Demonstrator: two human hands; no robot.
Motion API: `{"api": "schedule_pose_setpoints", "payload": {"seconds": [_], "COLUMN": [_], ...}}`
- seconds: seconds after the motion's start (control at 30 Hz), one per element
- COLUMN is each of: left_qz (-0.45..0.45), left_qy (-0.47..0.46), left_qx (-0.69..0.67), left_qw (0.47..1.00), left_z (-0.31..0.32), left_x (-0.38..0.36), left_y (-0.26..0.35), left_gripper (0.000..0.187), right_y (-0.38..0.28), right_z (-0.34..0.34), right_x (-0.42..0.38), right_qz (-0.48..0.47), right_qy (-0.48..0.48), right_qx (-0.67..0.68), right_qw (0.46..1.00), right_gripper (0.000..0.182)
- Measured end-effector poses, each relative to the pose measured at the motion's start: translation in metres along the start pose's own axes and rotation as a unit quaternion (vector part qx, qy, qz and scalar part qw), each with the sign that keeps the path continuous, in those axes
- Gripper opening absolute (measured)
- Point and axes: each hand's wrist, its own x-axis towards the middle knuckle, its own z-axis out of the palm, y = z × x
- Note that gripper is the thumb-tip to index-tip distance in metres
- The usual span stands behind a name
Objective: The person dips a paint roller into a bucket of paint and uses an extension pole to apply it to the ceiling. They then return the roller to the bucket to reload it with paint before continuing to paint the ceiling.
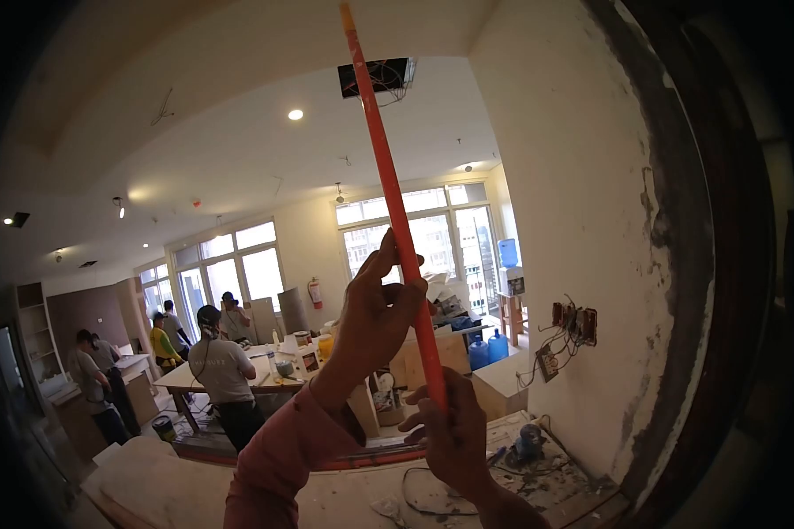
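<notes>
A long red pole point(381, 150) with a yellowish tip rises steeply through the middle of the view, leaning slightly left toward the ceiling. My left hand point(381, 304), in a pink sleeve, has its fingers wrapped round the pole at mid-length. Lower down, my right hand point(454, 432) grips the pole near its bottom end. The pole's upper part passes in front of a dark square ceiling opening point(379, 79) with loose wires.
Several people stand at the left, one in a grey shirt point(220, 370) beside a worktable point(181, 379). Exposed wires point(560, 339) hang from boxes in the right wall. Below lies a littered ledge point(353, 494) with cable and a blue tool point(529, 443). Blue water bottles point(478, 354) stand farther back.
</notes>
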Motion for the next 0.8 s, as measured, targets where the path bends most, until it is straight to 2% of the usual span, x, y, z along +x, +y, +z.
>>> {"api": "schedule_pose_setpoints", "payload": {"seconds": [0.17, 0.57, 0.8], "left_qz": [-0.015, -0.044, -0.050], "left_qy": [0.000, -0.003, -0.004], "left_qx": [-0.005, -0.041, -0.035], "left_qw": [1.000, 0.998, 0.998], "left_z": [0.003, -0.005, -0.020], "left_x": [0.010, 0.072, 0.129], "left_y": [-0.004, -0.058, -0.106], "left_gripper": [0.064, 0.054, 0.035], "right_y": [0.003, 0.035, 0.053], "right_z": [-0.008, -0.015, -0.013], "right_x": [0.011, 0.083, 0.151], "right_qz": [-0.006, -0.012, -0.017], "right_qy": [-0.018, -0.010, 0.002], "right_qx": [-0.003, 0.023, 0.036], "right_qw": [1.000, 1.000, 0.999], "right_gripper": [0.035, 0.033, 0.028]}}
